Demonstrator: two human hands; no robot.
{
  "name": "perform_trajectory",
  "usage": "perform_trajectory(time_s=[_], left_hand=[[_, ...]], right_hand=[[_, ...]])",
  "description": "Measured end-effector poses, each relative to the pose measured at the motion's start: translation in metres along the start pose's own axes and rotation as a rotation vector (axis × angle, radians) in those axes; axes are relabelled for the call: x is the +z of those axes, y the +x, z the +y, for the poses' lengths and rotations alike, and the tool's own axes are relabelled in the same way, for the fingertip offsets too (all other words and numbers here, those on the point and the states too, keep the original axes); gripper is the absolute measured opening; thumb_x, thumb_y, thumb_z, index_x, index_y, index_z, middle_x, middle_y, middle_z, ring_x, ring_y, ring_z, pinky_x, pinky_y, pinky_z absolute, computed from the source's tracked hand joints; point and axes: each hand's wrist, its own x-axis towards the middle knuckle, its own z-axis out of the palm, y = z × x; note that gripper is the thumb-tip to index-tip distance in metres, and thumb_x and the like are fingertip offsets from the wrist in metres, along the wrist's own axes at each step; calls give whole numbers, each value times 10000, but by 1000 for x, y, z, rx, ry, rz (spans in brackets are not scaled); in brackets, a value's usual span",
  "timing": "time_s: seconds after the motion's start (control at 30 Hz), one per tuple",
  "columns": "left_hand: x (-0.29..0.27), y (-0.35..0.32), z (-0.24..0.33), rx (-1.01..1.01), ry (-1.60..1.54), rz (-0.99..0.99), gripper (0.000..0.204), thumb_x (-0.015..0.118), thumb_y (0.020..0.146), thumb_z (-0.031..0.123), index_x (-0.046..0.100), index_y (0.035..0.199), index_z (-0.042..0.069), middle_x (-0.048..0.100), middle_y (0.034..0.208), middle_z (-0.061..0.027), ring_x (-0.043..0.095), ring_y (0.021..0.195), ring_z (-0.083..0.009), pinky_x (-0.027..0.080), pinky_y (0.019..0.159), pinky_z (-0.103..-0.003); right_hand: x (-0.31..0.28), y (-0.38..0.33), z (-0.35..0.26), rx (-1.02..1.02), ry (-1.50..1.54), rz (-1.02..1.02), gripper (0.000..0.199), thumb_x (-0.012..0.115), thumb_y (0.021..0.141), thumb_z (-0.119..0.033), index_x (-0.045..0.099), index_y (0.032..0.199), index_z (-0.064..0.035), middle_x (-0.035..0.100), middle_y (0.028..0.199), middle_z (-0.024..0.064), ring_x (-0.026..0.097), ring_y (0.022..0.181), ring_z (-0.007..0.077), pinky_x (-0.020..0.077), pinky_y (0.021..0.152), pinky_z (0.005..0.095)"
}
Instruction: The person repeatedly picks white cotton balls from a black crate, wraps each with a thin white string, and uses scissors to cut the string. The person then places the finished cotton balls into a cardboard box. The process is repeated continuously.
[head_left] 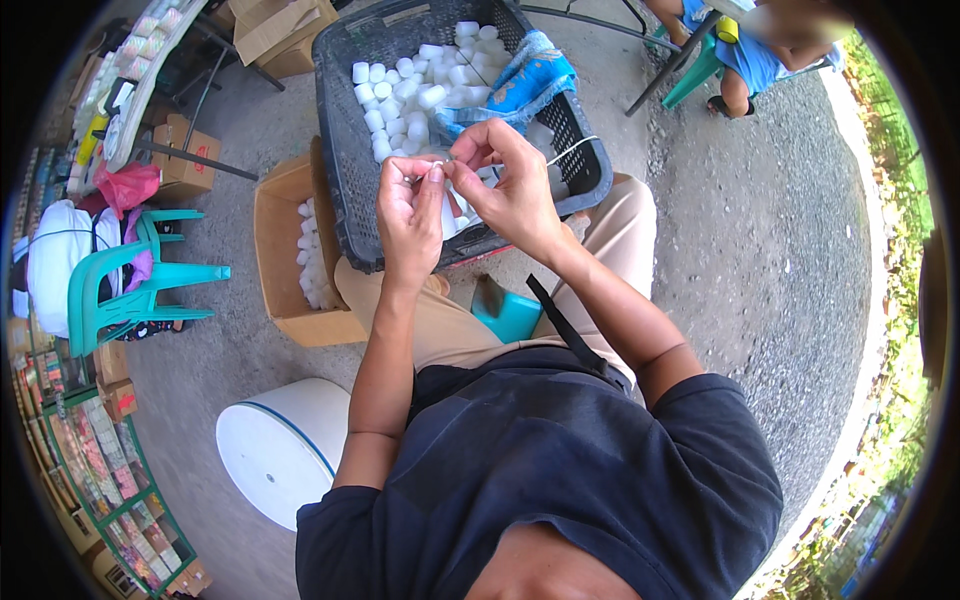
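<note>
My left hand [411, 215] and my right hand [512, 190] meet over the near part of a black plastic crate [345, 190]. Both are closed, thumb and fingertips pinched together almost touching. Whatever small thing lies between the fingertips is too small to make out. A white piece [449, 217] shows just below the pinch, beside the left fingers; I cannot tell whether it is held. Many short white cylinders [403, 92] fill the crate. A blue patterned cloth [530, 78] hangs over its right rim, near my right hand.
Left of the crate, a cardboard box [285, 240] holds more white cylinders. A white round container [275, 450] lies near my left elbow. Green plastic chairs [150, 275] and a loaded table [145, 85] stand left. A seated person [755, 75] is at the far right.
</note>
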Motion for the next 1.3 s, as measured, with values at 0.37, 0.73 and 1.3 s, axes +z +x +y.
perform_trajectory(time_s=[0.37,0.73,1.3], left_hand=[[-4,-2,1,-144,-27,26,97,596,932,85,530,914,16,611,839,-73,559,585,-92,449,514,-223],[9,-6,9,-142,-186,81,64,598,922,49,540,925,22,619,797,-68,565,566,-107,450,506,-220],[11,-7,6,-132,-155,50,118,622,924,125,588,922,12,629,781,-60,559,584,-102,437,522,-221]], right_hand=[[-4,-5,-3,-26,-7,-37,70,686,765,-20,663,831,-18,582,823,96,589,741,211,484,666,313],[-4,-7,6,65,47,-218,122,557,914,-105,543,924,16,557,797,81,549,709,173,439,626,309],[0,-17,17,190,489,-155,111,581,942,-126,540,938,-23,465,922,13,480,718,72,414,626,215]])
